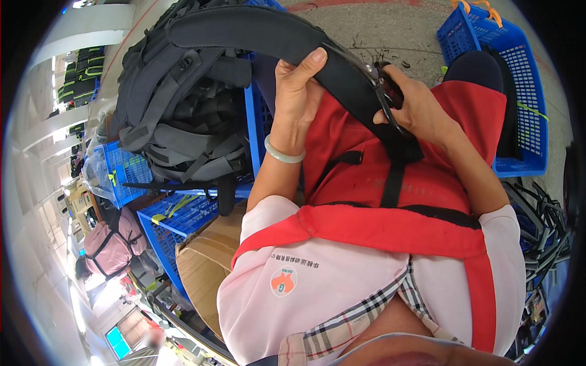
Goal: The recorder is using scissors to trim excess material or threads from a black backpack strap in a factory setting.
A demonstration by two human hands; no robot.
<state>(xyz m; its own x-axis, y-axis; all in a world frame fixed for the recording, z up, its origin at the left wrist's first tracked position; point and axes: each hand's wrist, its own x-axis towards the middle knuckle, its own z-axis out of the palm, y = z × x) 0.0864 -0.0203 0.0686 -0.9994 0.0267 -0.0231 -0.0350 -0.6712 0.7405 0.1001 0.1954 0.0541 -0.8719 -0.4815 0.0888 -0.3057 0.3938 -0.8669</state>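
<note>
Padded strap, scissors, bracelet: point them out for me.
Padded strap (345, 85), head view: the dark face, midway along.
Scissors (373, 74), head view: the shiny metal near the pivot.
Bracelet (285, 158), head view: the pale band's front.

The grey floor (366, 38) bears a red painted band (323, 5) and scattered dark scraps (400, 60). At the upper right, a blue mesh crate (536, 137) stands on the floor. Dark padded pieces (511, 116) are stowed inside it. On the left, a second blue crate (255, 131) supports a heap of black and grey packs (183, 137). Support beneath the dark strap bundle (540, 213), right side: not determinable.
</note>
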